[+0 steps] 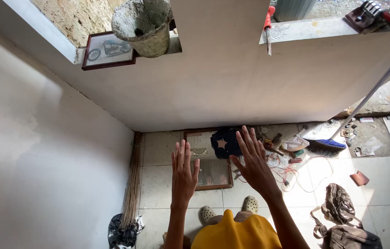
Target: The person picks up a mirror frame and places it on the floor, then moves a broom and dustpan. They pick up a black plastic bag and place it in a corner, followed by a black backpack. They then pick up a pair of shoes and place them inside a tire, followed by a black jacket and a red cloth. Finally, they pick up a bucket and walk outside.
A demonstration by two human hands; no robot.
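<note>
From the head camera I look straight down past both raised hands to a pale tiled floor [259, 193]. My landmark is the wooden-framed mirror [209, 161] lying flat on that floor against the foot of the white wall [213, 87].

My left hand [183, 173] is up with its back to the camera, fingers [182, 152] spread and released, holding nothing; in the picture it overlaps the mirror's left edge, though it is clearly well above it and not touching. My right hand [252, 161] is likewise open, fingers [246, 140] splayed, empty, hovering over the mirror's right edge. The mirror shows between the two hands, and a faint reflection of fingers appears in its lower glass.

On the mirror's upper right part rests a dark round cloth with a pale star [225, 142]. Right of the mirror lie a tangle of thin red and white wires [292, 173] and small tools, further right a blue-bristled broom [329, 144] with a long pale handle. Left of the mirror a bundle of thin brown sticks [132, 180] leans by the wall. Below the mirror I see two pale perforated clogs [229, 210] and a yellow garment [236, 233]. Well above it, on a ledge, stand a grey cement-crusted bucket [144, 25] and a small framed picture of a motorcycle [108, 50].
</note>
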